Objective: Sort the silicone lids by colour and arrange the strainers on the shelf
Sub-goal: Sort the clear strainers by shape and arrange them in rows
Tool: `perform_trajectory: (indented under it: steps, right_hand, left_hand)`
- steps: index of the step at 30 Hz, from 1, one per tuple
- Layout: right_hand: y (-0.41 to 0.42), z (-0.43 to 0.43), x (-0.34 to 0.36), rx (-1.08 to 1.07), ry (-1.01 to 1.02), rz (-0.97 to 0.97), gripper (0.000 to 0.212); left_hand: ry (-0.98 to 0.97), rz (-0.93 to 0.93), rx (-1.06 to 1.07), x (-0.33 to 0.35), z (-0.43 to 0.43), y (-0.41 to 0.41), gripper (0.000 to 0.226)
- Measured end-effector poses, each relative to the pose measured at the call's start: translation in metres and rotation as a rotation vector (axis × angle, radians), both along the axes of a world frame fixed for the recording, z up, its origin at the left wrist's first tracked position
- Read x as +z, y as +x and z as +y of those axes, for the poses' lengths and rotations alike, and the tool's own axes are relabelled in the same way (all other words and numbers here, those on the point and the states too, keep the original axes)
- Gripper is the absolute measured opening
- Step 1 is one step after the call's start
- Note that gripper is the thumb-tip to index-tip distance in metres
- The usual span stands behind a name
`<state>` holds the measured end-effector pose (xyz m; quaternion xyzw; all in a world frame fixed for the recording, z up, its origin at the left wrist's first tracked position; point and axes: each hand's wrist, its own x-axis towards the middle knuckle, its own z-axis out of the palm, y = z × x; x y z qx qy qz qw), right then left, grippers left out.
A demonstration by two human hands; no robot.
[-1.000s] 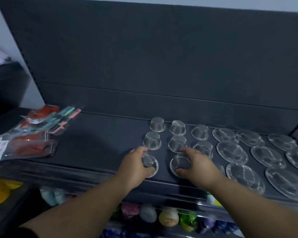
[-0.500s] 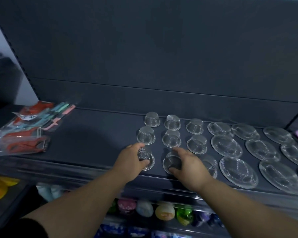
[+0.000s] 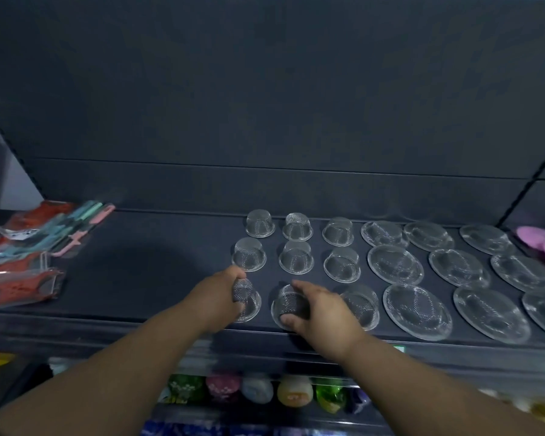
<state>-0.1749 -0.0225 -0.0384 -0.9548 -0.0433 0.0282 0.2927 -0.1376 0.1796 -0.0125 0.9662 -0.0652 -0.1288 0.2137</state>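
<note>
Dark shelf (image 3: 158,272) fills my view, dark back panel (image 3: 265,105) behind it; a lower shelf (image 3: 293,393) of coloured goods shows under the front lip; packets (image 3: 29,256) of red and teal tools lie at the far left, well apart from the work. Wide strainers (image 3: 417,306) lie in rows on the right half; small strainers (image 3: 295,258) sit just beside them in a three-by-three grid, domes up; a pink thing (image 3: 541,243) at the far right edge may be the silicone lids, too blurred for me to say. Left hand (image 3: 216,294) has its fingers curled round the front-left strainer (image 3: 247,298); right hand (image 3: 321,309) grips the front-middle strainer (image 3: 288,305), thumb at the near rim, fingers over the dome; both pieces look seated on the shelf, front row, near the lip. Key relation: each piece is directly under its own hand, and the rows to match lie straight ahead, away from me; the pieces are round, so no long axis to mind; my guess is small nudges to square the front row with the two behind; a slip over the lip is the risk.
</note>
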Motion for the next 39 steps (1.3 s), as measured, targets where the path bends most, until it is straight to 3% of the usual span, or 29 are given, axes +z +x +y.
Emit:
perform_trajectory:
  steps: [10, 17, 20, 24, 39]
  right_hand:
    - [-0.005, -0.001, 0.002, 0.081, 0.011, 0.026, 0.069]
    - [-0.005, -0.043, 0.028, -0.128, -0.044, -0.201, 0.053]
    - [-0.007, -0.069, 0.034, -0.191, -0.148, -0.055, 0.058]
    - [-0.013, -0.070, 0.031, -0.125, -0.207, 0.135, 0.061]
    - [-0.009, -0.071, 0.029, -0.054, -0.251, 0.157, 0.059]
  left_hand:
    - [0.069, 0.059, 0.028, 0.003, 0.002, 0.000, 0.054]
    - [-0.106, -0.118, -0.017, 0.009, -0.021, -0.010, 0.071]
    - [-0.103, -0.155, -0.135, 0.006, -0.042, -0.015, 0.072]
    - [-0.086, -0.144, -0.236, -0.002, -0.064, -0.017, 0.071]
    - [-0.134, -0.138, -0.276, -0.012, -0.073, -0.011, 0.068]
